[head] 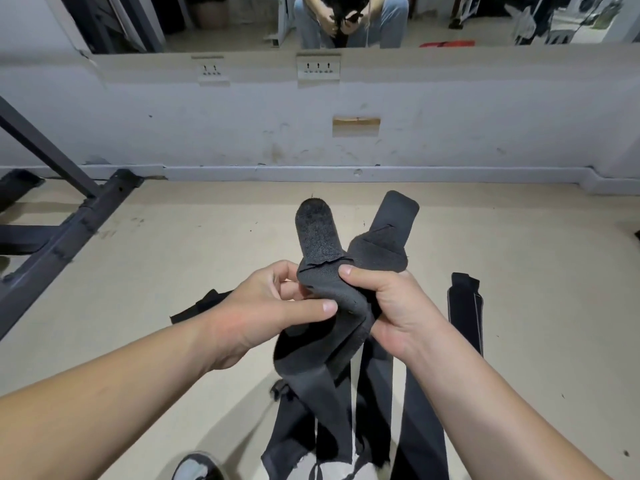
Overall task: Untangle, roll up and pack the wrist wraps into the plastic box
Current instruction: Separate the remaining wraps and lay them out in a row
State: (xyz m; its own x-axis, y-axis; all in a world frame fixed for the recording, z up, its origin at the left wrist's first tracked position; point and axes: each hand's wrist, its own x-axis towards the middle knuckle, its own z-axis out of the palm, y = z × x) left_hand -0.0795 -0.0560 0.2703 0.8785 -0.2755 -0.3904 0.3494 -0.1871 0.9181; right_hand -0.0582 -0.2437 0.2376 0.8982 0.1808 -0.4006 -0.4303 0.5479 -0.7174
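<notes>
Two hands, left hand (263,303) and right hand (394,306); one tangled bundle (332,299) of wrist wraps; two ends sticking up from it, fuzzy end (317,233) and smooth end (391,220); hanging strands too knotted to count; two separate black pieces on the floor, right wrap (464,306) and left strap (204,304); two socket plates, smaller plate (212,71) and wider plate (318,68); one shoe (199,467).

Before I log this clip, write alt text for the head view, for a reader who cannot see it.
The person's left hand and right hand grip a tangle of dark wrist wraps above a beige floor, two ends sticking up and tails hanging down. Another strap lies on the floor to the right.
</notes>
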